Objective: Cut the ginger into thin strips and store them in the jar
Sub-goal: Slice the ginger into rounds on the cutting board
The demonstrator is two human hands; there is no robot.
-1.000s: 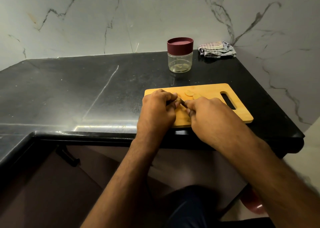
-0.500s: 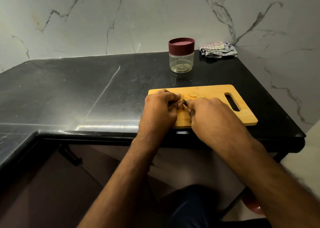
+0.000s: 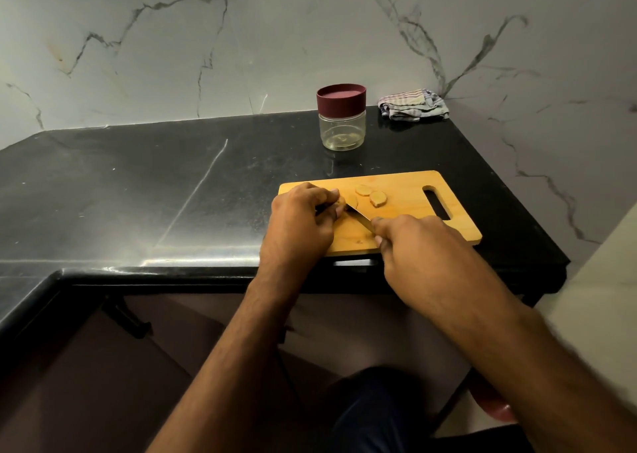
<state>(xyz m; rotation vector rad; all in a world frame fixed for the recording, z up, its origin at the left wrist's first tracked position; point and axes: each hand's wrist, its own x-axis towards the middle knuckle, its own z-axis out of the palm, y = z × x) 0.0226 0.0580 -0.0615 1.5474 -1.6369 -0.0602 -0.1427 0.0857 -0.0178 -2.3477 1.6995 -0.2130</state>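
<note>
Two loose ginger slices (image 3: 370, 194) lie on the cutting board (image 3: 406, 190) at about 1 o'clock from my left hand (image 3: 303, 218), whose curled fingers pin the ginger piece (image 3: 350, 201) being worked; most of it is hidden under them. My right hand (image 3: 413, 242) is wrapped round the handle of the knife (image 3: 358, 215), blade angled toward 10 o'clock with its tip at that piece. I judge this is the cutting step, with no strips showing yet. Next I need a steady downward press, fingertips tucked clear of the edge. At 12 o'clock on the desk (image 3: 138, 190), well apart from the board, the jar (image 3: 341, 118) stands lidded, so it needs opening later.
</note>
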